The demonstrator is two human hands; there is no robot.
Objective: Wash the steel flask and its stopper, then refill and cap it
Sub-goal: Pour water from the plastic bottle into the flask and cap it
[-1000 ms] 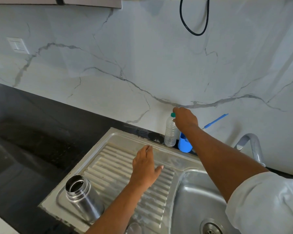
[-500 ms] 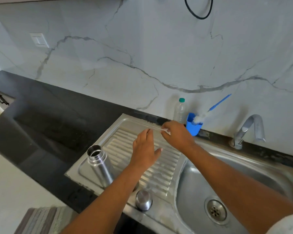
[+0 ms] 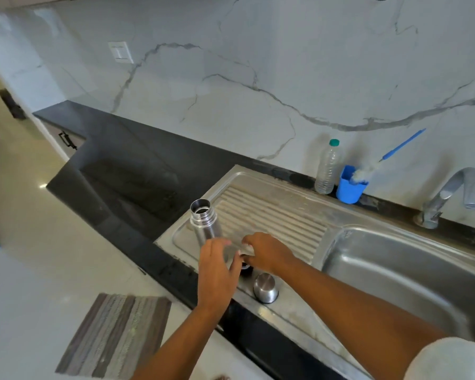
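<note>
Head view. Working at drainboard [image 3: 272,215]: upright uncapped flask [image 3: 205,223] there, dark stopper [image 3: 244,266] beside it, steel cap [image 3: 265,287] nearer bench [image 3: 137,171] edge. Set left grip [image 3: 217,272], flat-fingered and empty, against flask base to steady. With right grip [image 3: 266,253], curled over stopper, hold unclear, pinch rim firmly; lift clear of cap; avoid knocking flask.

A: Light level?
B: Bright, soft and even. Brightest at the left, where the floor [image 3: 17,229] is washed pale, with one small glint.
A: Glare, shadows?
B: Dull sheen on the sink [image 3: 395,270] and dark counter [image 3: 137,171]; shadows faint, soft-edged.
A: Sharpness?
B: Fingertips of the left hand [image 3: 215,272] and right hand [image 3: 269,255] are motion-smeared. Counter lines bow towards the borders; the corners go soft.
</note>
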